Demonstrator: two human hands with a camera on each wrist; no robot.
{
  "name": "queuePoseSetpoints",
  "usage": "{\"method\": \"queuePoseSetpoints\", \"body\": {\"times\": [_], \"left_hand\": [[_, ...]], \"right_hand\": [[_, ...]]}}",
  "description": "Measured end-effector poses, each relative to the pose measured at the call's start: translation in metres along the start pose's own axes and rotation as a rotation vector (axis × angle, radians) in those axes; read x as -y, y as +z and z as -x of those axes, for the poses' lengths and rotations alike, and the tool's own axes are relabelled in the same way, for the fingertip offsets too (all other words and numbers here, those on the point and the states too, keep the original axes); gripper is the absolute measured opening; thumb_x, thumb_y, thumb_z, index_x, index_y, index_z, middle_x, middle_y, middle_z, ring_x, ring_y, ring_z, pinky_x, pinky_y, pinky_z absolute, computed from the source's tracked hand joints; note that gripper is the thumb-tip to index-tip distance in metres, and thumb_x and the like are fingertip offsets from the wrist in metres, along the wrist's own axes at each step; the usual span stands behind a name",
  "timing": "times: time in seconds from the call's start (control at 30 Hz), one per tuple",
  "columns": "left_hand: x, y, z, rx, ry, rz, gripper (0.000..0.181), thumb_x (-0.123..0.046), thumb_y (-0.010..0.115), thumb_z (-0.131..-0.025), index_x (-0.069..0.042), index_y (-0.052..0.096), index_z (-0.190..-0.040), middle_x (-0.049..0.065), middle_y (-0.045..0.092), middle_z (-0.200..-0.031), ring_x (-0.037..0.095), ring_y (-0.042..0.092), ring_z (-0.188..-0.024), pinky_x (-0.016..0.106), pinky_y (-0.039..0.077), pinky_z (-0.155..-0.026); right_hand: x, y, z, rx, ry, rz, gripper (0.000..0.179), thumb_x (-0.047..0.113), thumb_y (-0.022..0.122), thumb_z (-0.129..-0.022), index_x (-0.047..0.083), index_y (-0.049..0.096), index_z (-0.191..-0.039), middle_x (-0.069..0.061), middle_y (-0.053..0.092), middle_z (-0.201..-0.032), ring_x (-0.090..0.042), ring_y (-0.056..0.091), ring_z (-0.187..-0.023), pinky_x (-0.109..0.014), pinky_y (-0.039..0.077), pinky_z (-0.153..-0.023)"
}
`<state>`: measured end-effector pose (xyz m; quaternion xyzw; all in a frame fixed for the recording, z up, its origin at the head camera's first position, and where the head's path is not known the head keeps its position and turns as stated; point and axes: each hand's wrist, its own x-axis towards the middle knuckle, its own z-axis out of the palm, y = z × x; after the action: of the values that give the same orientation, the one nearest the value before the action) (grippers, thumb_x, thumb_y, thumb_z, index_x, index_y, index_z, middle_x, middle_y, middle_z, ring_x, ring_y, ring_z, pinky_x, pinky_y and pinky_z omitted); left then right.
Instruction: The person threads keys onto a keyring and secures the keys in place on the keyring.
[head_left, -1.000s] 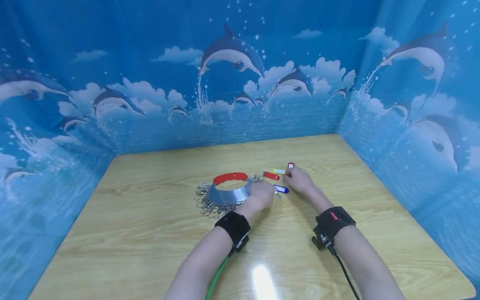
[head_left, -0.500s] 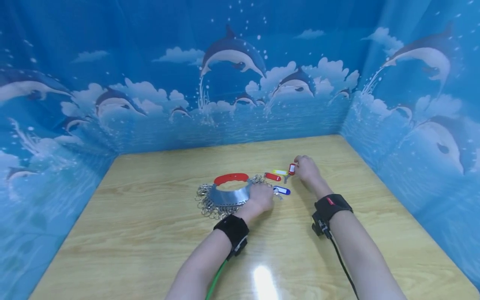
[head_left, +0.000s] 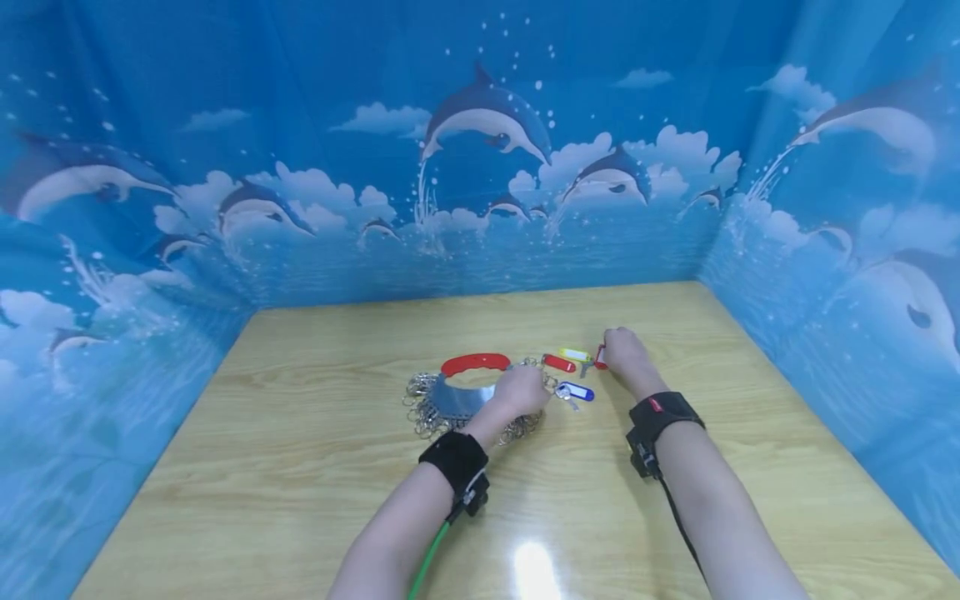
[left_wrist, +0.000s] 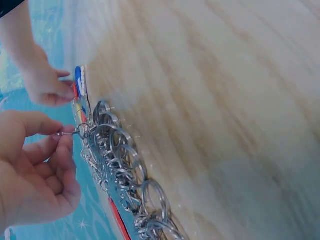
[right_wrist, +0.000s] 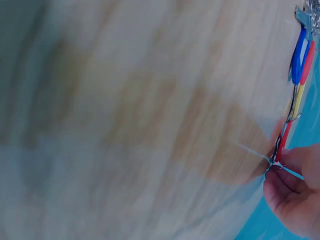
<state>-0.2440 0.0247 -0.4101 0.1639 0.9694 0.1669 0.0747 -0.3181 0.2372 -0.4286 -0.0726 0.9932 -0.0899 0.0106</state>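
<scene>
1. Head view: metal plate (head_left: 452, 402) w/ red handle (head_left: 475, 362) lies on the counter (head_left: 300, 458), rings (head_left: 422, 408) along its edge. L hand (head_left: 522, 390) covers its R end, prob. to steady it. Just beside: blue tag (head_left: 576, 392), yellow tag (head_left: 576, 355), red tag (head_left: 558, 363), spread so each can be picked singly, I'd guess. R hand (head_left: 626, 354) is at second red tag (head_left: 601, 357), hiding part of it; fingertips of both hands n/v.

2. L wrist view: L hand pinches small metal clip (left_wrist: 70, 133) betw. thumb & index, other fingers curled; held off the bunched rings, likely for access. Red handle cut off at bottom edge.

3. R wrist view: R hand narrow, pinching second red tag near its ring end, tag tilted, prob. for control. Cut off at R edge; too blurry to be sure whether tag or its ring is gripped.
</scene>
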Motion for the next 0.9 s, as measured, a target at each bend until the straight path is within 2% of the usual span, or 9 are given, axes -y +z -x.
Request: {"method": "queuePoseSetpoints", "body": {"times": [0.1, 0.17, 0.27, 0.37, 0.5, 0.67, 0.73, 0.8, 0.9], "left_hand": [[0.003, -0.002, 0.001, 0.035, -0.028, 0.171, 0.040, -0.011, 0.061, -0.082, -0.013, 0.037, -0.049, -0.004, 0.030, -0.048, 0.011, 0.033, -0.043, 0.022, 0.029, -0.043], [0.005, -0.003, 0.000, 0.054, -0.037, 0.268, 0.042, -0.008, 0.059, -0.083, -0.013, 0.036, -0.048, -0.005, 0.025, -0.046, 0.010, 0.029, -0.040, 0.022, 0.027, -0.043], [0.008, -0.005, 0.000, 0.083, -0.039, 0.349, 0.043, -0.009, 0.056, -0.086, -0.013, 0.036, -0.048, -0.005, 0.024, -0.047, 0.009, 0.028, -0.040, 0.022, 0.027, -0.043], [0.011, -0.006, -0.001, 0.108, -0.063, 0.388, 0.042, -0.011, 0.054, -0.087, -0.013, 0.037, -0.049, -0.005, 0.028, -0.047, 0.010, 0.029, -0.041, 0.023, 0.029, -0.044], [0.012, -0.006, -0.001, 0.123, -0.104, 0.418, 0.041, -0.014, 0.055, -0.087, -0.013, 0.041, -0.049, -0.004, 0.034, -0.047, 0.010, 0.031, -0.041, 0.024, 0.031, -0.045], [0.012, -0.006, -0.001, 0.086, -0.110, 0.396, 0.043, -0.015, 0.057, -0.087, -0.013, 0.041, -0.047, -0.003, 0.036, -0.045, 0.010, 0.031, -0.040, 0.023, 0.031, -0.045], [0.012, -0.005, -0.001, 0.070, -0.120, 0.384, 0.043, -0.016, 0.058, -0.086, -0.013, 0.042, -0.047, -0.003, 0.037, -0.045, 0.010, 0.031, -0.040, 0.023, 0.030, -0.045], [0.012, -0.004, -0.002, 0.063, -0.135, 0.380, 0.043, -0.018, 0.058, -0.086, -0.013, 0.042, -0.047, -0.003, 0.037, -0.044, 0.010, 0.030, -0.039, 0.023, 0.030, -0.044], [0.013, -0.003, -0.003, 0.068, -0.154, 0.386, 0.043, -0.022, 0.057, -0.088, -0.013, 0.045, -0.047, -0.003, 0.037, -0.044, 0.010, 0.030, -0.039, 0.023, 0.030, -0.044]], "right_hand": [[-0.010, 0.001, 0.002, -0.018, 0.020, -0.001, 0.008, -0.004, 0.048, -0.083, -0.005, 0.055, -0.080, -0.023, 0.057, -0.082, -0.036, 0.057, -0.081, -0.044, 0.046, -0.071], [-0.018, 0.000, 0.005, -0.015, 0.051, -0.001, 0.008, -0.003, 0.049, -0.084, -0.005, 0.055, -0.080, -0.023, 0.058, -0.082, -0.035, 0.058, -0.079, -0.044, 0.047, -0.070], [-0.027, -0.003, 0.012, -0.016, 0.093, -0.043, 0.012, -0.001, 0.045, -0.087, -0.006, 0.056, -0.083, -0.023, 0.058, -0.085, -0.036, 0.058, -0.079, -0.045, 0.047, -0.067], [-0.031, -0.008, 0.021, -0.054, 0.117, -0.138, 0.017, 0.003, 0.041, -0.091, -0.007, 0.054, -0.091, -0.024, 0.056, -0.089, -0.037, 0.056, -0.081, -0.045, 0.046, -0.067], [-0.027, -0.014, 0.031, -0.175, 0.101, -0.273, 0.022, 0.009, 0.038, -0.096, -0.008, 0.052, -0.100, -0.023, 0.054, -0.093, -0.036, 0.055, -0.083, -0.044, 0.045, -0.068], [-0.011, -0.021, 0.039, -0.385, 0.014, -0.357, 0.021, 0.009, 0.042, -0.095, -0.009, 0.054, -0.100, -0.022, 0.058, -0.087, -0.034, 0.056, -0.075, -0.045, 0.045, -0.066], [-0.002, -0.024, 0.043, -0.434, -0.020, -0.386, 0.019, 0.007, 0.045, -0.095, -0.009, 0.054, -0.099, -0.023, 0.060, -0.086, -0.034, 0.058, -0.073, -0.044, 0.046, -0.065], [0.007, -0.027, 0.049, -0.446, -0.044, -0.417, 0.017, 0.007, 0.048, -0.094, -0.008, 0.055, -0.098, -0.023, 0.061, -0.087, -0.033, 0.059, -0.074, -0.044, 0.047, -0.065], [0.021, -0.031, 0.058, -0.403, -0.085, -0.464, 0.016, 0.007, 0.050, -0.093, -0.007, 0.056, -0.098, -0.022, 0.062, -0.086, -0.032, 0.059, -0.074, -0.041, 0.049, -0.063]]}}
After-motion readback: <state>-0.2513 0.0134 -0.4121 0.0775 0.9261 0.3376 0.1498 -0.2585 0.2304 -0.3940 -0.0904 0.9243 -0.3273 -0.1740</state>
